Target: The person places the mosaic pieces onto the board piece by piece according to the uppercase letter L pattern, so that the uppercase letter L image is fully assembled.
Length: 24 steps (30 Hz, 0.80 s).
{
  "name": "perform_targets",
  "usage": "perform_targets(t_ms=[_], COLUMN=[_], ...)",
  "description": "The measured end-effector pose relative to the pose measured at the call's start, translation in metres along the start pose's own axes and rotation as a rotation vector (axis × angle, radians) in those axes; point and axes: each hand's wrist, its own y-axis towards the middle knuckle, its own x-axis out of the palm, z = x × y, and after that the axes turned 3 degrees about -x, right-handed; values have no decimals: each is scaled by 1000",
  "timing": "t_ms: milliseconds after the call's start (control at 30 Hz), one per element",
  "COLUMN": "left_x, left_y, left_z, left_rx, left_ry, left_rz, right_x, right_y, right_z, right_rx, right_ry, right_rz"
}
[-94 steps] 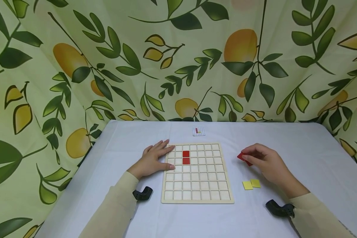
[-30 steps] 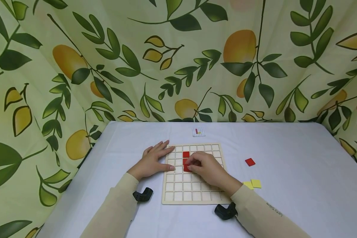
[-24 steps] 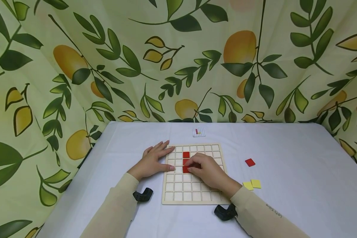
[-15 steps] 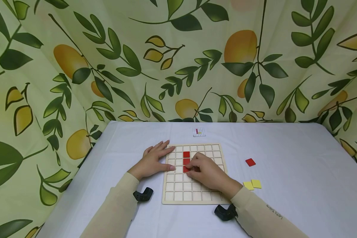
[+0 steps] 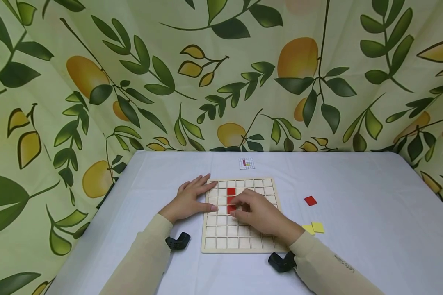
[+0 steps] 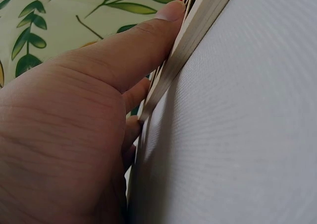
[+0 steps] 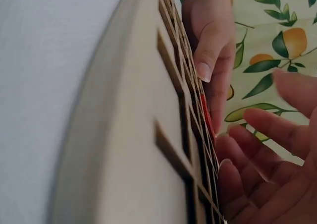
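A pale wooden grid board [image 5: 221,250] lies on the white table, with a column of red square tiles [image 5: 231,191] set in its squares. My left hand [image 5: 188,197] rests on the board's left edge with fingers spread; in the left wrist view its thumb [image 6: 171,10] lies over the rim. Over the column hovers my right hand [image 5: 256,209], partly covering the two nearer tiles. In the right wrist view its thumb [image 7: 297,92] stands apart from the loosely bent fingers, nothing between them, close beside a red tile [image 7: 207,114].
Right of the board lie one loose red tile [image 5: 310,200] and two yellow tiles [image 5: 318,227], one partly behind the right forearm. A small printed grid card [image 5: 246,163] lies beyond the board. A leaf-and-fruit curtain [image 5: 221,82] hangs behind the table.
The right hand has moved left from beside the board, where it held red tiles. A third red tile now sits in the column, another lies on the table. Its thumb and fingers have parted.
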Motion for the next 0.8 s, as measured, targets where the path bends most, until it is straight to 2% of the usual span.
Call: perform_targets(t_ms=[200, 300, 500, 600, 800], left_x=[0, -1, 0, 0, 0], left_y=[0, 0, 1, 1, 0], left_z=[0, 1, 1, 1, 1], left_rx=[1, 4, -3, 3, 7], left_ry=[-5, 1, -2, -3, -12], left_rz=[-2, -4, -4, -3, 0], right_x=[-13, -21, -40, -50, -75], right_y=[-2, -3, -8, -13, -26], right_z=[-5, -7, -6, -2, 7], right_rx=[87, 91, -10, -35, -41], right_ry=[281, 374, 493, 534, 523], right_rz=[-9, -19, -53, -66, -38])
